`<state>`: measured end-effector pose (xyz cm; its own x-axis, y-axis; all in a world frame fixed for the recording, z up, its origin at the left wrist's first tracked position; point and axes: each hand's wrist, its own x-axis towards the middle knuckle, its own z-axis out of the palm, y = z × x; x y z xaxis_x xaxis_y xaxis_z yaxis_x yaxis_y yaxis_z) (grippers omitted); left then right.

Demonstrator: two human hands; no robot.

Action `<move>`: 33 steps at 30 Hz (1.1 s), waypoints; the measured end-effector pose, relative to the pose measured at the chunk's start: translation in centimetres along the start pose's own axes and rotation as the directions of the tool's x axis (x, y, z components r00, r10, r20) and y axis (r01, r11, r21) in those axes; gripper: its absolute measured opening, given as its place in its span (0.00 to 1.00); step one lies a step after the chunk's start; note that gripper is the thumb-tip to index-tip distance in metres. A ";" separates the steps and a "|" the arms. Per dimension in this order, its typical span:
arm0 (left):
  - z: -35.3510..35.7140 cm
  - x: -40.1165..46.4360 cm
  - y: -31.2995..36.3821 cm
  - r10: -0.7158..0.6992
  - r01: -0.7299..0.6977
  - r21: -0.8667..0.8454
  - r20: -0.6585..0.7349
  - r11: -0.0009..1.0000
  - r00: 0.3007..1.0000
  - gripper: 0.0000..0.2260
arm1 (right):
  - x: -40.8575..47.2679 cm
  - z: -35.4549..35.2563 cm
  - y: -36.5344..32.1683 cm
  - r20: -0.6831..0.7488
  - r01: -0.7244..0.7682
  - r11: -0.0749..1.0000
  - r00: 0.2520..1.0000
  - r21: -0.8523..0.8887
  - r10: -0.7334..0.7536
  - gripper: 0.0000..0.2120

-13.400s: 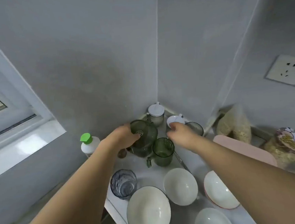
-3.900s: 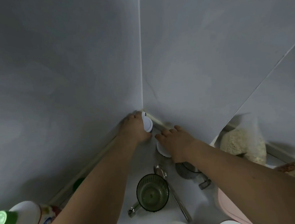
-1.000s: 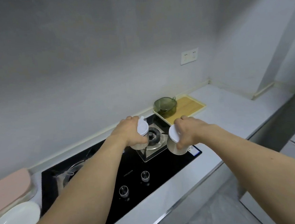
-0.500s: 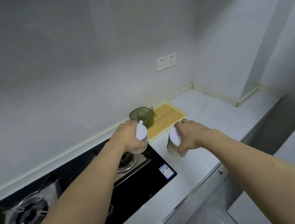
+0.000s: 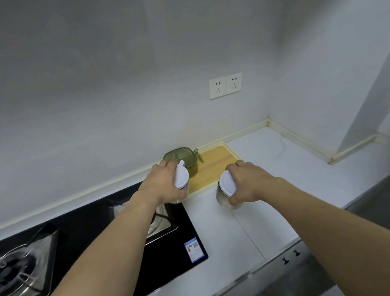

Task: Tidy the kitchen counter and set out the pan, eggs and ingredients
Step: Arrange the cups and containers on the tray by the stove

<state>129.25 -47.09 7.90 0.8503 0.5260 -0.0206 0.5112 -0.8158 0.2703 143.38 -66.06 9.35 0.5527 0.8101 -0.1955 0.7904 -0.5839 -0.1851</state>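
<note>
We hold two white-lidded cylindrical jars above the counter (image 5: 275,202): left hand (image 5: 163,185) grips left jar (image 5: 181,180), right hand (image 5: 248,182) grips right jar (image 5: 225,189), near one wooden tray (image 5: 214,167).

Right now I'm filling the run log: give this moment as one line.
left hand: grips white-lidded jar | right hand: grips second white-lidded jar | both above counter beside wooden tray | stage: carrying

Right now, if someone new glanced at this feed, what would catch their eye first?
The two hands mid-frame, each gripping a white-lidded jar: the left hand holds the left jar over the stove's right edge, the right hand the right jar above the white counter. Behind them, a green glass pitcher stands on a wooden tray.
</note>
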 end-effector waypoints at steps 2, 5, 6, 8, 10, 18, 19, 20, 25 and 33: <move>0.6 1.7 -0.2 -0.015 0.015 -0.011 -0.005 1.000 1.000 0.37 | 2.1 0.0 0.9 0.001 0.024 1.000 1.000 0.014 -0.024 0.39; 1.7 4.6 -0.6 0.001 0.000 -0.050 0.012 0.999 1.000 0.37 | 5.8 0.3 2.4 -0.009 0.041 0.999 0.999 0.024 -0.041 0.38; 2.1 5.5 -0.9 0.007 -0.005 -0.066 0.037 0.998 0.999 0.39 | 7.0 0.5 2.7 -0.009 0.041 0.999 0.999 0.031 -0.041 0.38; 3.1 7.9 -1.6 0.018 -0.011 -0.086 0.075 0.996 0.997 0.42 | 9.9 0.8 3.5 -0.006 0.047 0.999 0.999 0.022 -0.047 0.38; 4.4 9.9 -2.5 0.028 -0.020 -0.087 0.092 0.996 0.995 0.42 | 12.6 1.3 4.0 0.007 0.060 0.998 0.998 -0.003 -0.060 0.38; 10.1 15.3 -4.9 0.106 -0.103 -0.046 0.068 0.994 0.992 0.38 | 21.1 4.6 5.8 0.043 0.085 0.996 0.996 -0.019 -0.084 0.37; 10.6 15.8 -5.1 0.105 -0.102 -0.047 0.077 0.994 0.991 0.38 | 21.9 5.0 5.8 0.048 0.096 0.995 0.994 -0.025 -0.095 0.38; 11.1 16.3 -5.3 0.109 -0.105 -0.050 0.084 0.993 0.990 0.39 | 22.6 5.3 5.9 0.050 0.102 0.994 0.994 -0.025 -0.101 0.38; 13.3 17.2 -6.4 0.098 -0.095 -0.036 0.128 0.995 0.987 0.42 | 25.8 6.9 5.2 0.083 0.143 0.990 0.987 -0.018 -0.141 0.41; 15.7 17.1 -7.6 0.025 -0.018 -0.090 0.082 0.996 0.996 0.41 | 28.2 8.9 4.6 0.116 0.169 0.985 0.979 -0.009 -0.167 0.40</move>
<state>141.91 -35.63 -9.59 0.8704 0.4837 -0.0921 0.4824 -0.8003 0.3561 160.25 -46.42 -5.60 0.3784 0.8848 -0.2720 0.8751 -0.4377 -0.2064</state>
